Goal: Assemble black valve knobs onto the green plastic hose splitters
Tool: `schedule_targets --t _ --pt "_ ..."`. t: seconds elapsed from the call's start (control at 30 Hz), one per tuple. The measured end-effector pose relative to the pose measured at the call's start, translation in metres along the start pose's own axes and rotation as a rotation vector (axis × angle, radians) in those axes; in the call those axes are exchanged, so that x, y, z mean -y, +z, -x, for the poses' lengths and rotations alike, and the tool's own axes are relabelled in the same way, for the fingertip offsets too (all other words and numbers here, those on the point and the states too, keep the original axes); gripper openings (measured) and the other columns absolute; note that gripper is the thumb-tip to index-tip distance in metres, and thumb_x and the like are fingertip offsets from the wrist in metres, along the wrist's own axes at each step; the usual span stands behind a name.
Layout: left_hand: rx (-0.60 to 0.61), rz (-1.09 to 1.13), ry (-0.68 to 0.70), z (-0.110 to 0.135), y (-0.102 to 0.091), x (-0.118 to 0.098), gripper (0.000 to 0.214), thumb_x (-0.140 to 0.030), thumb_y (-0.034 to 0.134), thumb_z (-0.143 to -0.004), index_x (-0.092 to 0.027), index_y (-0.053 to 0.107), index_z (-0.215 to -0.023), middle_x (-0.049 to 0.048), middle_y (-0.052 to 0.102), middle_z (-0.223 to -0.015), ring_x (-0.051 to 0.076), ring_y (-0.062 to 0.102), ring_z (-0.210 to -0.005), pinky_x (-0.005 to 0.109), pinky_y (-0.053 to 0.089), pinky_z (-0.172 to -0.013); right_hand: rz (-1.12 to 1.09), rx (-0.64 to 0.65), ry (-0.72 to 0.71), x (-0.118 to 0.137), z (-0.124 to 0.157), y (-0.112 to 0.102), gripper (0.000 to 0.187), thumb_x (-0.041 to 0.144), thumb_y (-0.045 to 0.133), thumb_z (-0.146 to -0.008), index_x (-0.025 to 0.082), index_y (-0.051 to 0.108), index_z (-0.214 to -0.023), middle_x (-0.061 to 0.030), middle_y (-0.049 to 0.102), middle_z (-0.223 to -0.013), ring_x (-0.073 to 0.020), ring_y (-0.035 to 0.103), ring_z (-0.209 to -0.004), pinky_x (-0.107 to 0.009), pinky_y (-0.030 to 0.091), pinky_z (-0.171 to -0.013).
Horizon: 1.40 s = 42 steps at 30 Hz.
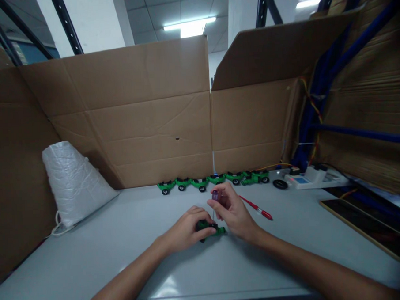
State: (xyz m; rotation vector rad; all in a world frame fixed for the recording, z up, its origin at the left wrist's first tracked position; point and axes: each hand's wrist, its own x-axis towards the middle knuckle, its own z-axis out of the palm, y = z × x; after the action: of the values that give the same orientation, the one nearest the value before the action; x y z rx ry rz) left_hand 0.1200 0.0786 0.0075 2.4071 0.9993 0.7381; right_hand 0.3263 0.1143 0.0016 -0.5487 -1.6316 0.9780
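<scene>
Near the middle of the white tabletop, my left hand is closed around a small green toy vehicle with black parts, steadying it on the surface. My fingers cover much of its body. Above it, my right hand pinches the purple handle of a screwdriver. The thin shaft points down to the toy's top; whether the tip sits in a screw I cannot tell. Just right of my right hand lies a red screwdriver with a long red shaft.
Several green toy vehicles line the table's back edge before a cardboard wall. A white wrapped bag leans at left. To the right are a black ring, a power strip, a blue metal frame and a dark flat panel.
</scene>
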Motion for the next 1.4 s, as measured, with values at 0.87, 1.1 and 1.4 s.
schedule_targets --t 0.87,1.1,1.4 --pt "0.063 0.104 -0.007 0.001 -0.004 -0.001 0.024 -0.043 0.066 -0.104 -0.02 0.072 -0.108 0.009 0.071 -0.117 0.025 0.062 -0.12 0.036 0.045 -0.108 -0.431 0.203 0.265 0.006 -0.013 0.001 0.055 0.076 0.069 -0.091 0.024 0.051 -0.098 0.0021 0.068 -0.081 -0.007 0.039 -0.046 -0.022 0.033 -0.045" --pt "0.072 0.115 0.001 0.0 -0.004 0.001 0.025 -0.045 0.065 -0.104 -0.021 0.071 -0.108 0.0096 0.072 -0.121 0.026 0.061 -0.122 0.038 0.044 -0.111 -0.498 0.281 0.353 0.016 -0.008 0.002 0.059 0.079 0.066 -0.091 0.02 0.059 -0.095 0.0042 0.051 -0.074 -0.0092 0.037 -0.054 -0.023 0.034 -0.052" --pt "0.118 0.066 0.002 0.001 -0.009 -0.008 0.026 -0.041 0.061 -0.107 -0.023 0.071 -0.122 0.0101 0.071 -0.126 0.027 0.059 -0.127 0.039 0.043 -0.115 -0.54 0.312 0.385 0.016 -0.006 0.004 0.063 0.084 0.066 -0.086 0.023 0.052 -0.089 0.004 0.048 -0.071 -0.0124 0.036 -0.058 -0.025 0.029 -0.056"
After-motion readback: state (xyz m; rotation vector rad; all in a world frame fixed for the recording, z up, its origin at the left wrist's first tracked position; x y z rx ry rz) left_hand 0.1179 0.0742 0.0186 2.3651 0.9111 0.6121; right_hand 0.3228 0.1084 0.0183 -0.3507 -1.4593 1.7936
